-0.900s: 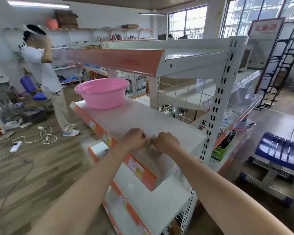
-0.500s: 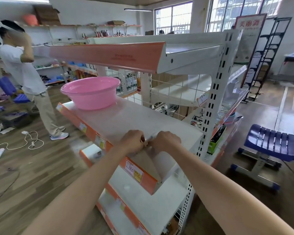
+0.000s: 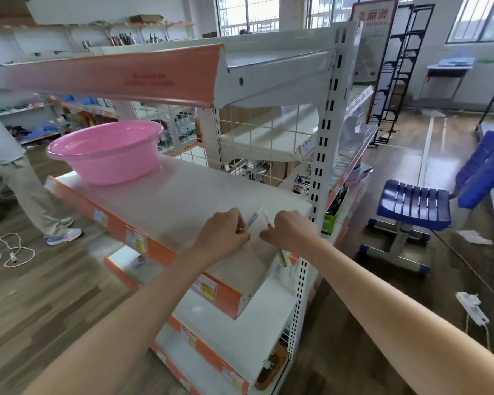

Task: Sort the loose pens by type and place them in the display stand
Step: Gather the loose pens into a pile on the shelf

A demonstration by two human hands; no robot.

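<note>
Pink basin (image 3: 106, 155) at shelf's (image 3: 183, 195) left end. Left hand (image 3: 223, 235) pinching blue pen (image 3: 253, 219), right hand (image 3: 290, 232) gripping red pen (image 3: 267, 220); now drawn apart over shelf's front corner, earlier touching.

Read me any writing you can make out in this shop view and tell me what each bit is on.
"美丽源": red banner sign behind the shelving, top line; the smaller print beneath it is too small to read.
Embossed lines on the top shelf's orange edge strip: too blurred to read.
Yellow-and-white price tags on the orange shelf fronts: too blurred to read.
The pens held by the left hand and right hand: no legible print.
</note>
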